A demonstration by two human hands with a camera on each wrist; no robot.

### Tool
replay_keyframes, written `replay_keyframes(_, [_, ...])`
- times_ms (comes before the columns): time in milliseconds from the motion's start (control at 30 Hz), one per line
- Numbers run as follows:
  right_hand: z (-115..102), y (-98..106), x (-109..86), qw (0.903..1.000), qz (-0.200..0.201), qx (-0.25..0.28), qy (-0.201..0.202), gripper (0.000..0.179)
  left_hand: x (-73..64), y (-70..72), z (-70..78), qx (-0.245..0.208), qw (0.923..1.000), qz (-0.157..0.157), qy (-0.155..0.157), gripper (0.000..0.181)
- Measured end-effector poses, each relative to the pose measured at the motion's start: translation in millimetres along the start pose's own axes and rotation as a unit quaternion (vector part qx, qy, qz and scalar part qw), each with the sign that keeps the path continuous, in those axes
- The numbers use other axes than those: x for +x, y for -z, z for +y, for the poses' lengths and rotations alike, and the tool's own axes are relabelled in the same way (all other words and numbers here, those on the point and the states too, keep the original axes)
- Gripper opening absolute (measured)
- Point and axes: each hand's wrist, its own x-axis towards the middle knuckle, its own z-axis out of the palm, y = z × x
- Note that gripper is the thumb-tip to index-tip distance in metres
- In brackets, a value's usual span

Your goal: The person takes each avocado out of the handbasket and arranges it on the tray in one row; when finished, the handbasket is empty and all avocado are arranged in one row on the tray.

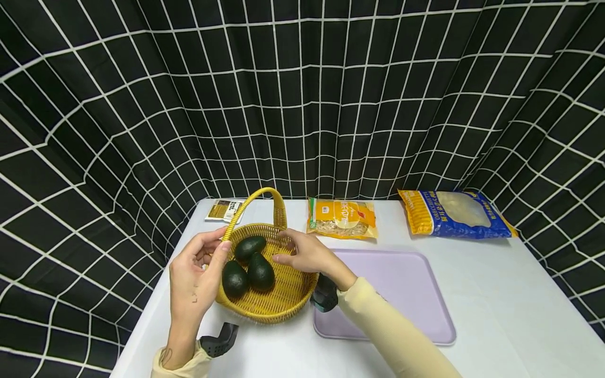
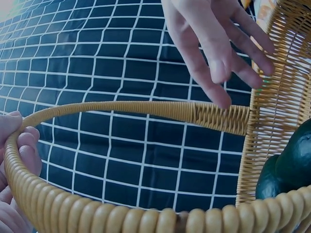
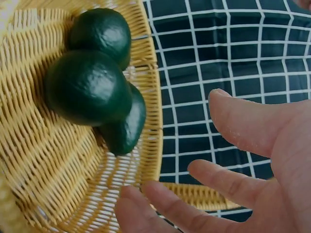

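Note:
A yellow wicker basket (image 1: pixel 288 294) with an arched handle stands on the white table, its handle toward the left. Three dark green avocados (image 1: pixel 261 272) lie together inside, on the left part of the basket's floor. My left hand (image 1: pixel 196 273) pinches the handle between thumb and fingers; the left wrist view shows those fingertips curled round the handle (image 2: pixel 87 106). Over the basket's right far side reaches my right hand (image 1: pixel 307 254), fingers spread and holding nothing. In the right wrist view its fingers (image 3: pixel 180 208) are apart from the avocados (image 3: pixel 90 87).
Right of the basket lies a lilac tray (image 1: pixel 402 294). Along the back are a small brown-and-white packet (image 1: pixel 222 210), an orange bag (image 1: pixel 342 218) and a blue-and-yellow pasta bag (image 1: pixel 456 214). A black grid-patterned curtain (image 1: pixel 312 105) hangs behind and at both sides.

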Motion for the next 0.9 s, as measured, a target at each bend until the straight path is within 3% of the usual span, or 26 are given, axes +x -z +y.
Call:
replay_keyframes(233, [-3,-11,12.6,0.9997,-0.021,-0.009,0.002,0.055,0.8,-0.2,0.5,-0.003,1.0,-0.002,0.0,0.021])
replay_keyframes(533, [0,-29,26.6,0.9972,-0.05,-0.048,-0.027,0.058,-0.3,-0.1,0.1,-0.003,1.0,-0.002,0.006,0.021])
replay_keyframes(900, [-6,-46,33.6,0.9937,-0.07,-0.079,-0.039,0.06,-0.7,0.1,1.0,-0.001,0.9999,-0.004,0.01,0.022])
